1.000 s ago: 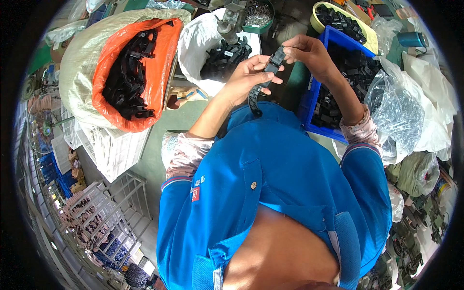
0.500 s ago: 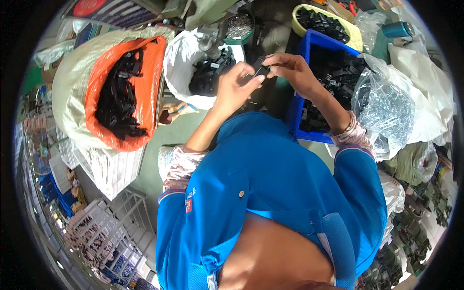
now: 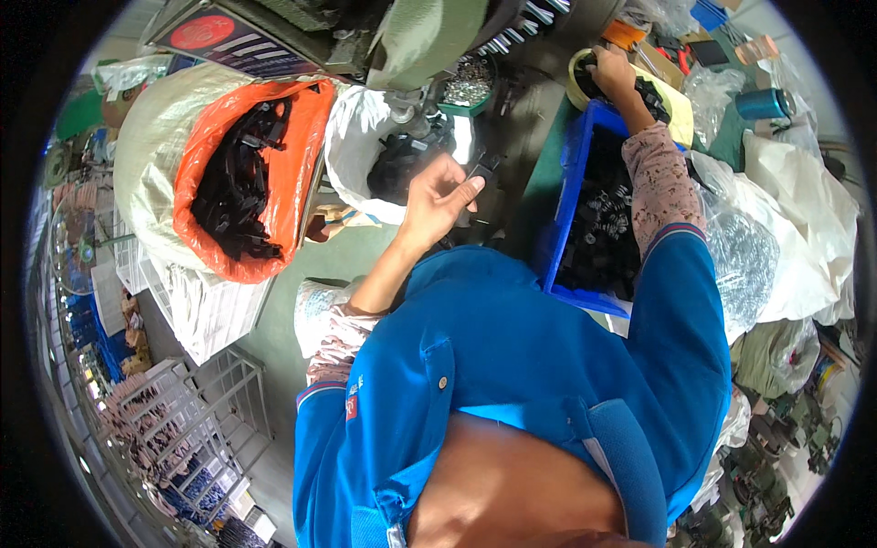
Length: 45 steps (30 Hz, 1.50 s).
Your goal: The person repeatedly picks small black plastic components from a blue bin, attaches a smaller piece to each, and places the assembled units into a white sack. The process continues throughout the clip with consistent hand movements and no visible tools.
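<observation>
My left hand (image 3: 433, 201) is closed, pinching a small black plastic part (image 3: 484, 167) between thumb and fingers. It hovers just right of a white bag-lined bucket (image 3: 343, 155) that holds more black parts. At the far right, my right hand (image 3: 614, 75) reaches into a yellow tub (image 3: 676, 108) of black plastic pieces (image 3: 650, 99). Its fingers curl down among the pieces; the tips are hidden, so what they grip does not show. Under my right forearm stands a blue crate (image 3: 559, 247) with many black parts (image 3: 598, 224).
An orange-lined sack (image 3: 306, 155) of black pieces stands at the left. Beyond my left hand is a green tray (image 3: 468, 108) of small metal pieces, near a green machine (image 3: 425, 36). Clear plastic bags (image 3: 744, 256) and a blue thread spool (image 3: 763, 104) are at the right.
My right hand has left the part that both hands held and moved away and right into the yellow tub. My left hand keeps the black part, slightly lower. The view has shifted a little.
</observation>
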Available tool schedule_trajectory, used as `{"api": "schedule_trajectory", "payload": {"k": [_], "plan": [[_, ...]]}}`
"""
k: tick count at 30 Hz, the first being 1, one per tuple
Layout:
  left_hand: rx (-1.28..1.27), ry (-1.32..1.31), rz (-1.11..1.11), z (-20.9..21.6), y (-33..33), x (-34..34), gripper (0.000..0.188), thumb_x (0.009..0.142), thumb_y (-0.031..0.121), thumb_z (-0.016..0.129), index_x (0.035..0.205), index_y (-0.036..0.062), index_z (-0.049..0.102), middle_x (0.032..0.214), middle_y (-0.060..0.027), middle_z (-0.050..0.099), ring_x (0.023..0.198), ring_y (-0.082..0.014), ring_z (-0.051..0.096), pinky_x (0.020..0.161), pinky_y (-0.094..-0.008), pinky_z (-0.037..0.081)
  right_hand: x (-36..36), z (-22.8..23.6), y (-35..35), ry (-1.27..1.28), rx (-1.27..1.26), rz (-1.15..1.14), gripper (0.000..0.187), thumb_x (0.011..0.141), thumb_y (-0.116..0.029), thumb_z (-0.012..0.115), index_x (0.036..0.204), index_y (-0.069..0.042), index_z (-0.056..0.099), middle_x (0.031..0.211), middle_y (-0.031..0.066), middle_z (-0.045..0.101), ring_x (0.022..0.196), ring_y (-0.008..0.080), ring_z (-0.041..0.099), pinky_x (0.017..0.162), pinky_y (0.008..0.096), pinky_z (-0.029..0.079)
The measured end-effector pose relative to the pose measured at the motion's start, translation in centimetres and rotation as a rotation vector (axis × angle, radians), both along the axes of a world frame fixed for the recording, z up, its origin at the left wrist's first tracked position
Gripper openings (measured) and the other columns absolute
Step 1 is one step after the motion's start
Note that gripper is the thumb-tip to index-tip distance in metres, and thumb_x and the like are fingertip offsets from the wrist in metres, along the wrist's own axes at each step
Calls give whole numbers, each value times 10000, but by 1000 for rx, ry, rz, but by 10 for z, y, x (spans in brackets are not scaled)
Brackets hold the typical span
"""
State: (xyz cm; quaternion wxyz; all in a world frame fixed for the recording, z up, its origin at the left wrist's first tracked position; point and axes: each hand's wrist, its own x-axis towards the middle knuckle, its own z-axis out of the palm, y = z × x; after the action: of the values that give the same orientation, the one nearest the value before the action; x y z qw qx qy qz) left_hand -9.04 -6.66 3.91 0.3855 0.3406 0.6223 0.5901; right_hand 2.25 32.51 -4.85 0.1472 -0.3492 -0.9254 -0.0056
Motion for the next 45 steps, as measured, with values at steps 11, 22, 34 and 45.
{"api": "schedule_trajectory", "payload": {"k": [11,22,34,45], "plan": [[168,-151,-77,-1,1,-28,185,877,52,607,778,54,451,955,-106,604,788,-135,649,537,-214,481,15,71,-113,688,-507,259,227,859,-210,665,931,-20,564,711,26,625,651,59,584,580,212,466],[206,-209,-146,4,-12,-65,222,844,21,632,733,42,441,1169,-162,584,744,-67,572,552,-206,492,-14,128,-254,732,-1155,417,291,911,-88,569,1191,-10,568,934,47,607,824,98,594,742,229,476],[185,427,-160,12,-34,-109,240,765,65,677,756,17,442,1134,-142,631,879,-257,628,753,-319,490,-51,145,-272,431,-734,417,272,836,3,632,1105,-32,614,995,54,617,911,115,595,775,228,466],[252,914,-256,29,-28,-150,167,763,96,667,827,0,546,1124,-120,624,779,-294,595,672,-344,495,-85,109,-278,648,-811,436,279,789,62,656,1062,19,615,1025,84,641,940,133,616,846,249,491]]}}
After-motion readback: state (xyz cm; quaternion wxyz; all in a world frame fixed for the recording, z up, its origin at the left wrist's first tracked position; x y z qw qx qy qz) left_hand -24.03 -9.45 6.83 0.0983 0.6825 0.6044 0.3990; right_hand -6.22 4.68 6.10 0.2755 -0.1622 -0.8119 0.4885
